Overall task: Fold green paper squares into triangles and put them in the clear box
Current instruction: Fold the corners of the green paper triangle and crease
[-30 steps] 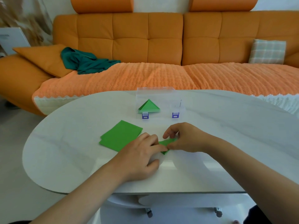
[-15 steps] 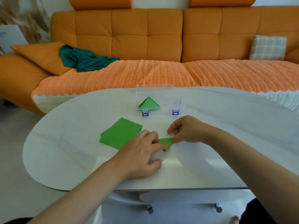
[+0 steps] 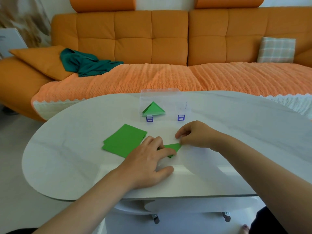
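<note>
Green paper (image 3: 173,146), half-folded, lies near the front of the white table (image 3: 67,166) in the head view; our left hand (image 3: 148,159) presses straight fingers flat on it, we judge to pin the crease, while our right hand (image 3: 197,135) pinches its right tip to align the edges. The stack of green squares (image 3: 123,140) lies just left, within reach, and the clear box (image 3: 163,98) beyond holds one finished triangle (image 3: 153,108). Behind the glossy oval table stands an orange sofa (image 3: 135,39) bearing a teal cloth (image 3: 86,64) and a plaid cushion (image 3: 276,49).

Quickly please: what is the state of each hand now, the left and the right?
Left hand: open, straight fingers press the folded green paper flat.
Right hand: closed, curled fingers pinch that paper's right corner.
</note>
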The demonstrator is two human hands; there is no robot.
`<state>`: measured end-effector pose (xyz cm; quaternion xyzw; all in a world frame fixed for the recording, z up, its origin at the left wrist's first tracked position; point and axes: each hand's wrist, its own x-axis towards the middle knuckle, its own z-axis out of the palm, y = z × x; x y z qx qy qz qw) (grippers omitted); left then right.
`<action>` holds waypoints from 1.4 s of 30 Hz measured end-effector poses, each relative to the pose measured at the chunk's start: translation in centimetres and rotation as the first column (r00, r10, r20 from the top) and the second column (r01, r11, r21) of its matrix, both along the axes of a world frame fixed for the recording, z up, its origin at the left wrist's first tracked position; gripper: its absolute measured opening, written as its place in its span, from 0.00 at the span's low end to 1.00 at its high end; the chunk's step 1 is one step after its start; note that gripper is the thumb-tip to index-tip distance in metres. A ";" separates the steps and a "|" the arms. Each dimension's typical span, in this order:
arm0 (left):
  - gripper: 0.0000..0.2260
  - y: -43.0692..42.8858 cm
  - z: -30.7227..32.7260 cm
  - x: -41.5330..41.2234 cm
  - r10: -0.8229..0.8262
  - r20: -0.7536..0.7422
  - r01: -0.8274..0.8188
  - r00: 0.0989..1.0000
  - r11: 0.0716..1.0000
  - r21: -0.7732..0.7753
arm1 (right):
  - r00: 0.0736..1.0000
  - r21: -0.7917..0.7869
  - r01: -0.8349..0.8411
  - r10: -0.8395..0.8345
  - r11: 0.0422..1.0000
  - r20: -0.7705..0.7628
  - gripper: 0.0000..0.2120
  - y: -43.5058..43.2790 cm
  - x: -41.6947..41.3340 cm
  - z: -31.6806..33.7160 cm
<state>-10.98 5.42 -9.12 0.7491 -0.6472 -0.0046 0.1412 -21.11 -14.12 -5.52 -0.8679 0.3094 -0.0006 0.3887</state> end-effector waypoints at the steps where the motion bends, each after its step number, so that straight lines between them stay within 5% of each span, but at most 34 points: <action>1: 0.22 -0.2 0.0 -0.2 0.010 0.000 -0.010 1.000 1.000 0.009 | 1.000 -0.007 -0.029 0.029 1.000 -0.012 0.08 0.1 -0.1 0.0; 4: 0.22 -0.6 0.1 -0.5 0.042 -0.036 -0.041 0.998 0.999 0.029 | 0.997 -0.072 -0.061 0.056 0.996 -0.061 0.17 0.4 -0.1 -0.1; 17: 0.15 0.9 0.4 0.3 0.007 -0.243 0.003 0.970 0.999 0.041 | 0.995 -0.108 -0.061 0.051 0.992 -0.091 0.16 0.6 0.3 0.2; 23: 0.18 1.5 0.5 0.3 0.006 -0.213 0.003 0.977 0.999 0.044 | 0.993 -0.115 -0.075 0.064 0.990 -0.095 0.15 0.6 0.4 0.3; 30: 0.26 0.3 0.5 -0.7 0.051 -0.016 -0.049 0.999 0.995 0.084 | 0.994 -0.113 -0.075 0.064 0.991 -0.091 0.14 0.6 0.4 0.2; 42: 0.24 -0.3 0.6 -0.4 0.071 -0.034 -0.067 0.997 0.992 0.110 | 0.993 -0.025 0.111 -0.112 0.994 -0.038 0.11 -0.1 0.9 0.4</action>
